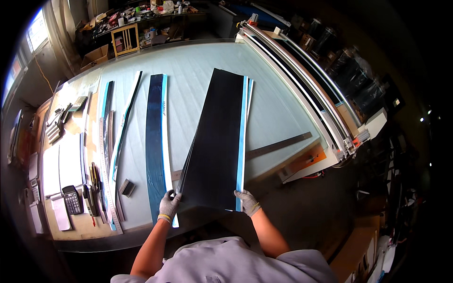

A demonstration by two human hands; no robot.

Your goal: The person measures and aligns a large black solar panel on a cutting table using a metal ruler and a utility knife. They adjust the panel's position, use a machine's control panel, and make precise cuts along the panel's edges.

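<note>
Between my gloved hands is a stack of long black sheets (212, 141), wider at the near end, with a blue and white strip along the right side. My left hand (170, 206) is closed on the near left corner, where several layers fan slightly apart. At the near right corner my right hand (247, 202) grips the blue-white edge. Left of the stack lies a long dark blue strip (155, 132) with a light blue and white edge, close to my left hand. A metal ruler (278, 145) lies partly hidden beneath the sheets.
The large glass-topped table (188, 59) carries narrow strips (123, 122), a long ruler (104, 165), a small dark block (126, 187), a calculator (72, 200) and white paper (71, 162) at left. A machine with metal rollers (302, 80) borders the right. Behind stands a cluttered bench (141, 21).
</note>
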